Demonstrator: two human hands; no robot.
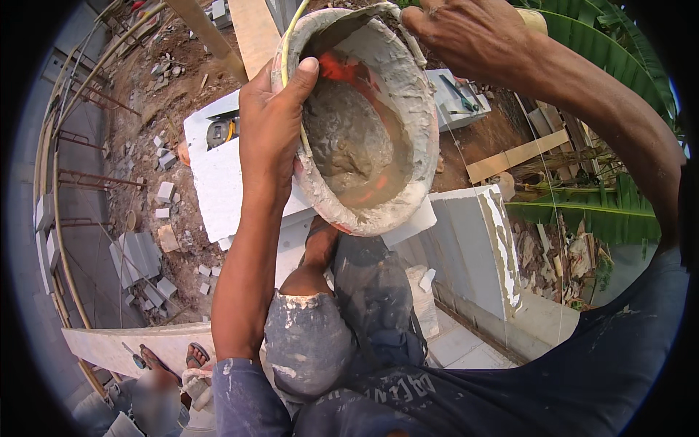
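Observation:
A mortar-crusted bucket (419, 124) is held up and tilted, with wet grey-brown mortar (342, 138) and some orange-red plastic showing inside. My left hand (273, 109) grips its left rim, thumb over the edge, beside a pale yellow cord or handle (295, 29). My right hand (444, 22) is closed at the upper right rim; its fingertips are partly hidden. Behind the bucket, a white block (211, 189) carries a tape measure (220, 132). Dark green hand tools (460, 93) lie on another pale block at the right.
I stand high among blocks, beside an upright block (466, 255) at lower right. Bamboo poles (60, 247) and rusty bars line the left, above rubble (167, 204). A co-worker's sandalled feet (196, 355) are at lower left. Boards (513, 156) and banana leaves (597, 44) fill the right.

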